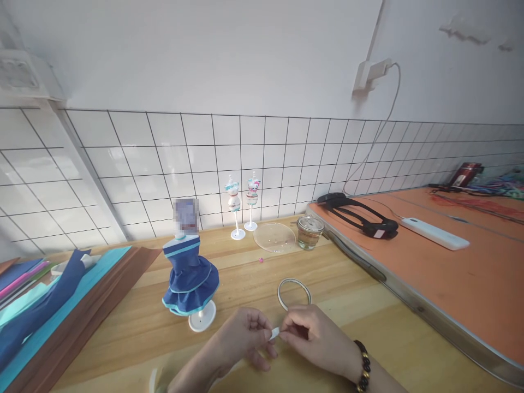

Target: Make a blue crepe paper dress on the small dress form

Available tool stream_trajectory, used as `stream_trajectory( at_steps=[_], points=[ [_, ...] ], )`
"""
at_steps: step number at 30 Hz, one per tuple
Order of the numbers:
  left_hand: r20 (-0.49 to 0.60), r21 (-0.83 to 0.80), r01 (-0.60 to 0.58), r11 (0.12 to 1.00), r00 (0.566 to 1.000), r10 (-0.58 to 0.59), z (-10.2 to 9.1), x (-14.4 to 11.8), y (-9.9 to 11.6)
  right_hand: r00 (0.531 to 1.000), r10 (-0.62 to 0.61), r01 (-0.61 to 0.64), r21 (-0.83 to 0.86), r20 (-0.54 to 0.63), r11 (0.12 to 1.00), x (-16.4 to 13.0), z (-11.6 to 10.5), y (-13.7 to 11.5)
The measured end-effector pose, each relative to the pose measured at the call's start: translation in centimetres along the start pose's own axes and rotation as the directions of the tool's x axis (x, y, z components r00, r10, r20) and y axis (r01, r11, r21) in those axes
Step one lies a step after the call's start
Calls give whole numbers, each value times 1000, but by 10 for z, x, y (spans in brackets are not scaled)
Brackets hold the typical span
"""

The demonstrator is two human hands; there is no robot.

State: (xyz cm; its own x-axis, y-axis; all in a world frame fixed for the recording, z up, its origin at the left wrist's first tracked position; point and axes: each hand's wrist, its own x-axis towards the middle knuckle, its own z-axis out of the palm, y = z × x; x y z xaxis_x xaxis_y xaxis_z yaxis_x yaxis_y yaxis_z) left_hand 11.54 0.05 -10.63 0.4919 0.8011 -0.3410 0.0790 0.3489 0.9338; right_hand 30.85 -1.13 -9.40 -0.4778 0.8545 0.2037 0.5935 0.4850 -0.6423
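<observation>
**Tiny white strip pinched between both hands, low over the counter**

Closest in: left hand [241,335] and right hand [315,341] meeting just above the wooden counter [368,327], thumb and forefinger tips of each one clamped on a small white strip [274,333]. Strip sitting right between the two sets of fingers [262,327], off the wood. Dark bead bracelet [363,364] on the right wrist.

Just past the knuckles: a thin white ring [293,292] lying flat on the counter, near the right hand but not touching. Off to the left of that, a small dress form [189,273] in a navy ruffled dress with light blue trim, standing upright on a round white base. Top part blurred, can't tell what's up there.

Far left edge: stack of coloured sheets [45,295], blues, teal, brown, with navy fabric draped across.

Further back, by the tiled wall [164,164]: two tiny mannequin stands [241,207] side by side, a clear round lid [274,237] lying flat, a little glass jar [310,233] just beside it. Tiny pink speck on the wood in front of the lid.

Right side: an orange table [450,273] butted against the counter, holding a black headband-looking thing [360,215] and a white remote-shaped bar [434,233]. Charger [372,73] plugged in up on the wall, cable hanging down.
</observation>
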Motion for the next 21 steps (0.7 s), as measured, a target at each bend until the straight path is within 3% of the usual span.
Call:
stream_trajectory(
  at_steps=[21],
  points=[
    [8, -32, 4, 999, 1000, -4, 9, -2, 8, 999, -35, 36, -29, 19, 999, -4, 0, -9]
  ],
)
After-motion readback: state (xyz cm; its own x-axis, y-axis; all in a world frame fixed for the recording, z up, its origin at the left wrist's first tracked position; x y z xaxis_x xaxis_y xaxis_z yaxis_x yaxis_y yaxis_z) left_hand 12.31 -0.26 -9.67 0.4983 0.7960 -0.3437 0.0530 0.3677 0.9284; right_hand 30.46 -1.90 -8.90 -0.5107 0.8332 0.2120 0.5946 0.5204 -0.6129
